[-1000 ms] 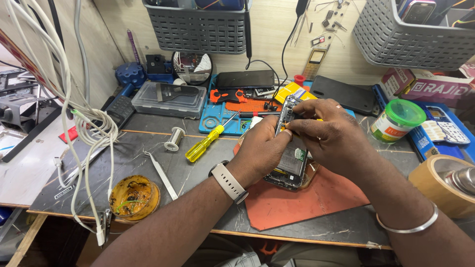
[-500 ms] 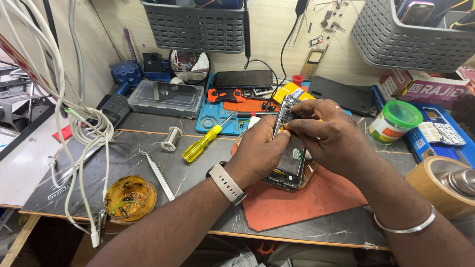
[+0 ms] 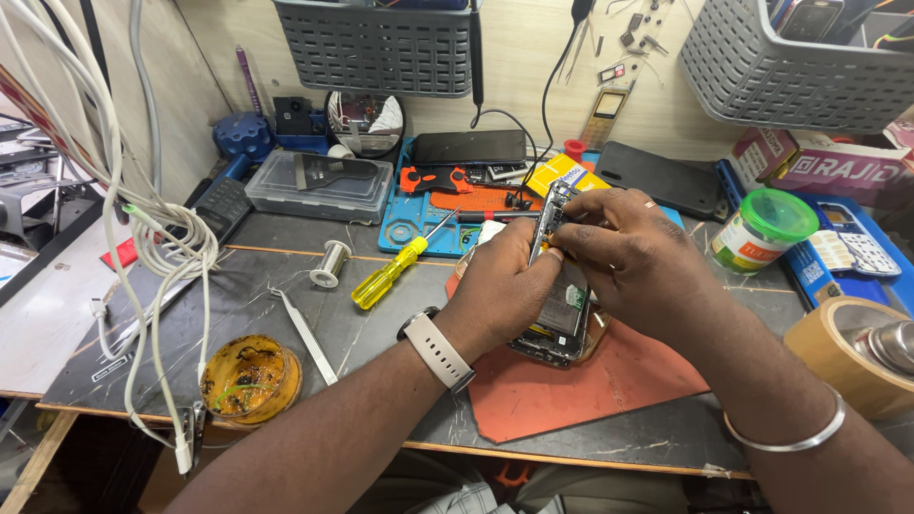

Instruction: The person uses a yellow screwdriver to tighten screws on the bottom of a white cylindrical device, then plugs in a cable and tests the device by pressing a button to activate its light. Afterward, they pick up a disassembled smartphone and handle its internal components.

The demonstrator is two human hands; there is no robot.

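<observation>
Opening an opened phone, both hands are seen over a red work mat on the counter. The phone is tilted up on edge above the mat. The left hand is wrapped around its lower body in a closed grip, and the right hand is pinched shut on its top edge. For clean work, the body is best held steady while light, even force is applied at the edge. A yellow screwdriver and tweezers lie just left.
</observation>
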